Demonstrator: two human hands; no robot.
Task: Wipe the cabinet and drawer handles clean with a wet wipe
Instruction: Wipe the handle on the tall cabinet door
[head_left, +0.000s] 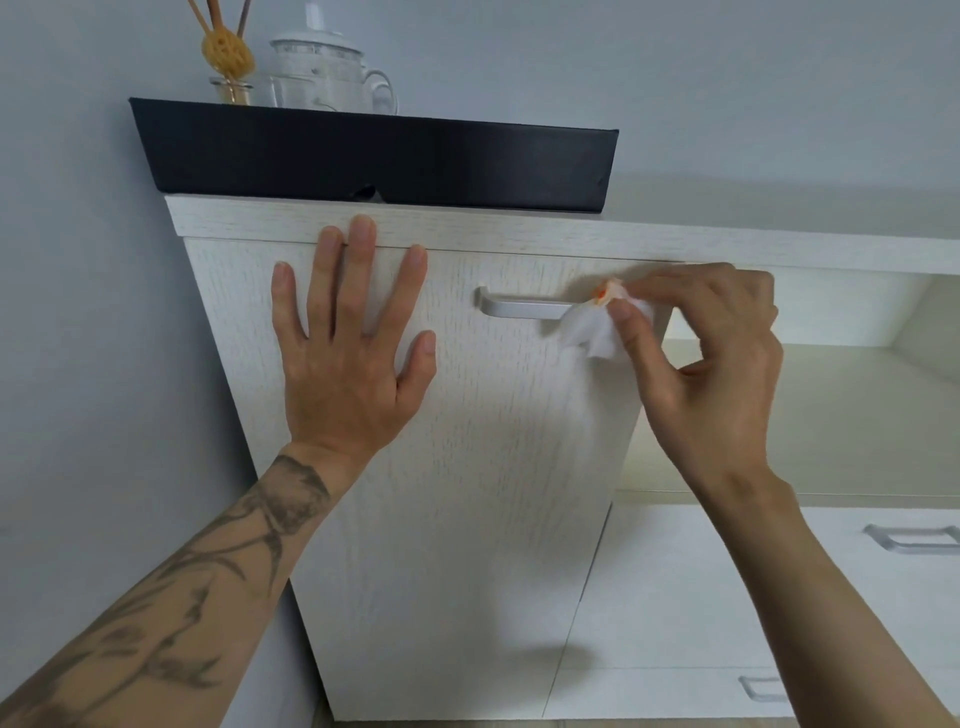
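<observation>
In the head view, my left hand lies flat on the cabinet door. Its fingers are straight and spread, the tips reaching the door's upper edge. It holds nothing and simply braces the door.

Just right of that thumb begins the door handle, a silver bar running sideways towards my right hand. There my thumb and forefinger pinch the wet wipe, which is bunched against the bar's right end, while my other fingers curl loosely behind. An orange patch shows on the wipe just above my thumb tip, and I cannot tell what it is.

To do this stroke well, I judge I should wrap the wipe fully round the bar so that top, front and underside are all covered. Then I should draw it leftwards along the whole length towards my spread fingers, taking in the curved post at the far end. Light pressure should do, since the flat palm stops the door from swinging. If the orange patch is dirt, I would refold to a clean face first.

Below my right wrist, well apart from the wipe, sit the upper drawer handle and the lower drawer handle, which I take as next.
</observation>
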